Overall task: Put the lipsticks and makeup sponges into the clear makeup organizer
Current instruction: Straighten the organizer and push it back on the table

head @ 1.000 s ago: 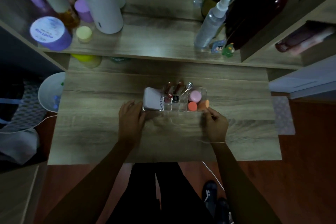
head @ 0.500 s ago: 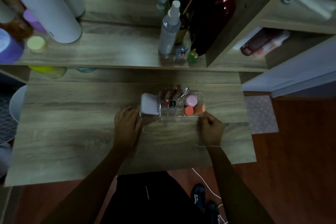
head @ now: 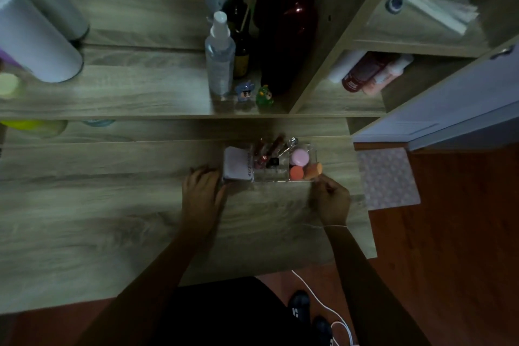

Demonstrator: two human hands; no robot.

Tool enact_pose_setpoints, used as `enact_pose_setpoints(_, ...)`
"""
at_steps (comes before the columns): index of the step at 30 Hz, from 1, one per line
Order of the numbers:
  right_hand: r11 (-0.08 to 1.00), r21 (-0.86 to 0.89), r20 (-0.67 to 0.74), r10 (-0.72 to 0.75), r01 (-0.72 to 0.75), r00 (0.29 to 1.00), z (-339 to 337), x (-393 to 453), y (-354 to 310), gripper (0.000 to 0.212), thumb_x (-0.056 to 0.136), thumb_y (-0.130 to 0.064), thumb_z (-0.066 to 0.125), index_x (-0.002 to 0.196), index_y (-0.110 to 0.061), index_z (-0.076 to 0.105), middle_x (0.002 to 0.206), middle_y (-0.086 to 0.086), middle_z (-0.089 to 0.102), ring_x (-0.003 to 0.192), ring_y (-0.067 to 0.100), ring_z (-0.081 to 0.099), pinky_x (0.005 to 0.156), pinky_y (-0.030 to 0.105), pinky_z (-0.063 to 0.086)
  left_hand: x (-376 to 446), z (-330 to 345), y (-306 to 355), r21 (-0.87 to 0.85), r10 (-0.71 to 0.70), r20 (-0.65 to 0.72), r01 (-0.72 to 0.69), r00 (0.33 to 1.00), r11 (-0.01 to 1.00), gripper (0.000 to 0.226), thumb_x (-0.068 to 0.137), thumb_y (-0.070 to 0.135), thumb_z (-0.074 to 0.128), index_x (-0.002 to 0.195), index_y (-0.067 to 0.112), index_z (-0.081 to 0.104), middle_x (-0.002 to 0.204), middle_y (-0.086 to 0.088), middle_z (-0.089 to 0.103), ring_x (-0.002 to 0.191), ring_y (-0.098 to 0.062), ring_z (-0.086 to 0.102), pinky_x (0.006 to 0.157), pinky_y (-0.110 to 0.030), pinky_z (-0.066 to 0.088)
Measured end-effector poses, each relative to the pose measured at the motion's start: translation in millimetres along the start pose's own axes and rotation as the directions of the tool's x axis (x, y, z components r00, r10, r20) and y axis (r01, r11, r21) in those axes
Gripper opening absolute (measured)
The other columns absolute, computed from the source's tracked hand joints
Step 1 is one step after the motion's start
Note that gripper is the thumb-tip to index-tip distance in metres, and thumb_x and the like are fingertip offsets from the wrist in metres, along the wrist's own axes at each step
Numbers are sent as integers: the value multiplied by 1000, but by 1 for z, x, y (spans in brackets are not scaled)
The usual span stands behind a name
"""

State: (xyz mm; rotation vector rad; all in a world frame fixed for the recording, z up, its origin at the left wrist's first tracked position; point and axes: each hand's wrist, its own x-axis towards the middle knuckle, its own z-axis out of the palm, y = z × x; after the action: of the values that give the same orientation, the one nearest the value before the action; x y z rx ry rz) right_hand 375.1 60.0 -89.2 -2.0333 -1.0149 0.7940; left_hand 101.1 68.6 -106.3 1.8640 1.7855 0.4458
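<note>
The clear makeup organizer (head: 280,175) stands on the wooden desk (head: 112,205). Several lipsticks (head: 269,149) stand in its middle slots. At its right end lie a pink sponge (head: 299,157), a red-orange sponge (head: 296,173) and an orange sponge (head: 314,170). A pale lilac compact case (head: 238,163) sits in its left end. My left hand (head: 202,194) touches the organizer's left near corner, fingers curled against it. My right hand (head: 331,198) pinches the right near corner just below the orange sponge.
A raised shelf (head: 140,98) behind holds a spray bottle (head: 220,56), dark bottles, a dark red vase (head: 286,22), two small figurines (head: 254,94) and white cylinders (head: 36,45). Side shelves stand at the right. A white cable (head: 323,303) runs across the floor.
The view has swung to the right, so the desk and shelf items shifted left in frame. Both hands stay at the organizer's near corners.
</note>
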Motion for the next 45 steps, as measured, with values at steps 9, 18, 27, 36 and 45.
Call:
enact_pose_setpoints(9,999,24,8,34,-34,999,-9,21,4,15,94,-18,57,93,-12,71,92,5,71,89,15,64,78,25,45,10,8,16,-14,30,-39,-31,999,999,38,90,39,42,108,12,61,110,-13,66,111,-33,52,98,-51,39)
enact_pose_setpoints(18,998,-36,-19,50,-51,999,-12,36,2,12,95,-19,56,88,-19,67,88,0,65,81,10,58,72,23,40,22,14,16,49,65,-39,-63,997,997,39,91,42,45,108,11,61,110,-13,66,109,-33,52,100,-51,38)
enact_pose_setpoints(27,996,3,-22,88,-88,996,-12,40,-2,19,96,-19,55,99,-7,70,92,3,67,89,16,61,78,27,45,23,18,19,5,39,-64,-39,997,999,44,88,44,44,112,11,60,111,-14,65,111,-33,52,102,-51,35)
enact_pose_setpoints(36,970,-204,-109,-157,133,982,-7,22,3,33,101,-24,41,109,-4,65,99,18,69,92,28,65,82,43,53,20,22,21,-23,31,-30,-32,999,999,59,90,47,37,133,8,44,133,-16,53,124,-31,45,108,-56,30)
enact_pose_setpoints(45,927,-282,37,-246,246,969,16,4,22,55,95,-7,46,147,-3,27,147,21,41,135,37,39,108,61,33,10,42,12,152,96,59,-104,994,983,61,96,37,27,147,7,13,152,-20,28,141,-32,22,117,-53,10)
